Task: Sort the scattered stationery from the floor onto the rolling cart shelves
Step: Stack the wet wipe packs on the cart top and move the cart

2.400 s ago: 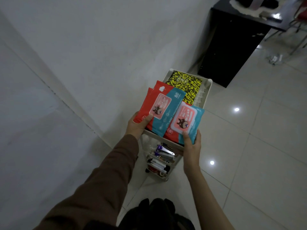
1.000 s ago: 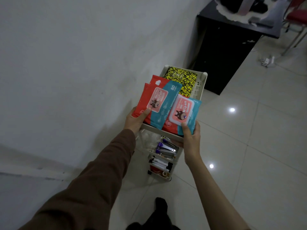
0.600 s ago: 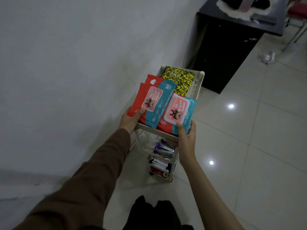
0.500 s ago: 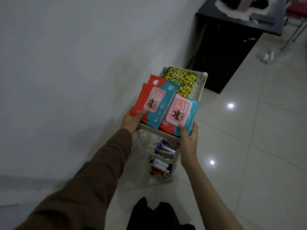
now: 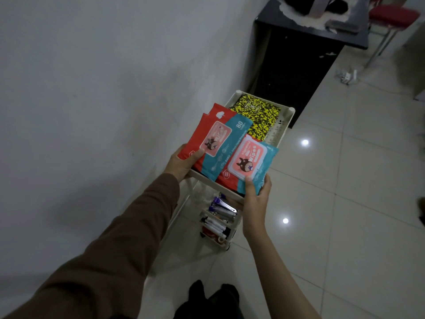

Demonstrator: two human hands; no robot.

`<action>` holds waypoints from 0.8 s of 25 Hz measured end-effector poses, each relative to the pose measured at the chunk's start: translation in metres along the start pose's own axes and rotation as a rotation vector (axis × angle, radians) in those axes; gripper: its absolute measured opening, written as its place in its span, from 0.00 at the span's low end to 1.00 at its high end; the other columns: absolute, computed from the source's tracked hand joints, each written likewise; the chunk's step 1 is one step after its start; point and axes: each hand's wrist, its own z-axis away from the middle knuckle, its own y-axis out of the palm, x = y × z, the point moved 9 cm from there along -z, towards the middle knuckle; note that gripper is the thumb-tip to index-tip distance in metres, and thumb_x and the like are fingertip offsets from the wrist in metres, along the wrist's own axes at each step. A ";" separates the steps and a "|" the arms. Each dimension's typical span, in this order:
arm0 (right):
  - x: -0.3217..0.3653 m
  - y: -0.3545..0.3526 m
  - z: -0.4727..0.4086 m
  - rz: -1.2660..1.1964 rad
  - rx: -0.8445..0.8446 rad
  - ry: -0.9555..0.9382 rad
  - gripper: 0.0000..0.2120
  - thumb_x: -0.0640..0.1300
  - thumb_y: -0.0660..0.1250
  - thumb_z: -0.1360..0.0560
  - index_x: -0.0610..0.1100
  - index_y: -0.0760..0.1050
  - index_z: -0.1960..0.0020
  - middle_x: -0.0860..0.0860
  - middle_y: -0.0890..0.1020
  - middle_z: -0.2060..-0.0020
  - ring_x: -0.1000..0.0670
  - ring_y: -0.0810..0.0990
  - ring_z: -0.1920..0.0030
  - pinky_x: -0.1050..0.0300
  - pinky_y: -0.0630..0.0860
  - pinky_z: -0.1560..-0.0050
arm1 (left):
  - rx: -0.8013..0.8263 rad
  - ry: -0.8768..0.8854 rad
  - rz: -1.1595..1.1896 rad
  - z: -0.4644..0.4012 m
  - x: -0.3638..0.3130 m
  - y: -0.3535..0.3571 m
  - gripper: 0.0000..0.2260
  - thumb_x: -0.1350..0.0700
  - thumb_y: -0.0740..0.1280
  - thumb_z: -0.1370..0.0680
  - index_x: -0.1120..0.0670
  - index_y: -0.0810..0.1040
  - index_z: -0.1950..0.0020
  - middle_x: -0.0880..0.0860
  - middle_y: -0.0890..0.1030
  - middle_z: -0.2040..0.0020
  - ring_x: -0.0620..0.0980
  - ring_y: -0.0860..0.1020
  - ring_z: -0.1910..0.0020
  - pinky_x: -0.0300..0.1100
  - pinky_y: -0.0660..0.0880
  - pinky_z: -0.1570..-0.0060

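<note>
Two wipes packs sit at the near end of the cart's [image 5: 290, 114] top shelf, each red and teal with a pink lid. The left pack [image 5: 216, 143] overlaps a third red edge [image 5: 199, 127] showing beneath it on its left side; whether that edge is a separate pack cannot be told. The right pack [image 5: 249, 163] overhangs the shelf's near rim. Beyond them, at the far end of the same shelf, lies one yellow-and-black notebook [image 5: 258, 118], partly covered by the left pack.

The left hand [image 5: 182, 163], in a brown sleeve [image 5: 110, 256], grips the left pack at its near left corner, thumb on top and fingers curled beneath. The right hand [image 5: 256, 199], arm bare, pinches the near edge of the right pack, thumb pressed on its face and fingers wrapped under. Both arms reach forward from the bottom of the frame.

Below the top shelf, two lower shelves show between the hands. The middle one [image 5: 224, 208] holds purple-capped and silver items; the bottom one [image 5: 216, 230] holds black-and-white markers and something red. Their counts cannot be made out.

The white cart stands on a pale tiled floor [image 5: 345, 226] beside a white wall [image 5: 92, 88]. A black cabinet [image 5: 296, 65] stands just past it, and a red chair [image 5: 393, 17] beyond that.
</note>
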 end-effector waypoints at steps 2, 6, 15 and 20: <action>0.001 -0.001 -0.002 0.026 0.012 0.006 0.27 0.49 0.60 0.22 0.51 0.54 0.27 0.46 0.73 0.37 0.47 0.78 0.42 0.45 0.79 0.45 | 0.003 0.007 0.009 0.001 -0.001 0.000 0.12 0.47 0.72 0.32 0.46 0.75 0.50 0.49 0.83 0.55 0.46 0.83 0.61 0.39 0.79 0.66; -0.001 0.001 -0.004 0.052 0.033 0.006 0.27 0.50 0.60 0.22 0.51 0.53 0.27 0.45 0.72 0.36 0.45 0.78 0.41 0.41 0.78 0.44 | -0.006 0.012 0.013 0.002 0.000 0.001 0.14 0.47 0.72 0.32 0.46 0.75 0.49 0.50 0.83 0.53 0.48 0.83 0.58 0.42 0.80 0.62; 0.010 0.022 -0.031 0.068 0.155 -0.013 0.22 0.47 0.60 0.22 0.51 0.59 0.30 0.53 0.76 0.46 0.53 0.81 0.52 0.56 0.82 0.67 | -0.155 0.044 0.052 0.004 -0.003 -0.018 0.11 0.51 0.71 0.28 0.49 0.75 0.47 0.53 0.81 0.50 0.51 0.81 0.52 0.46 0.78 0.51; 0.016 0.037 -0.051 0.094 0.213 0.000 0.21 0.48 0.61 0.22 0.52 0.60 0.30 0.55 0.76 0.47 0.55 0.81 0.53 0.60 0.79 0.70 | -0.214 0.002 0.056 -0.009 -0.003 -0.025 0.09 0.48 0.71 0.28 0.46 0.75 0.50 0.54 0.81 0.48 0.55 0.80 0.48 0.54 0.77 0.46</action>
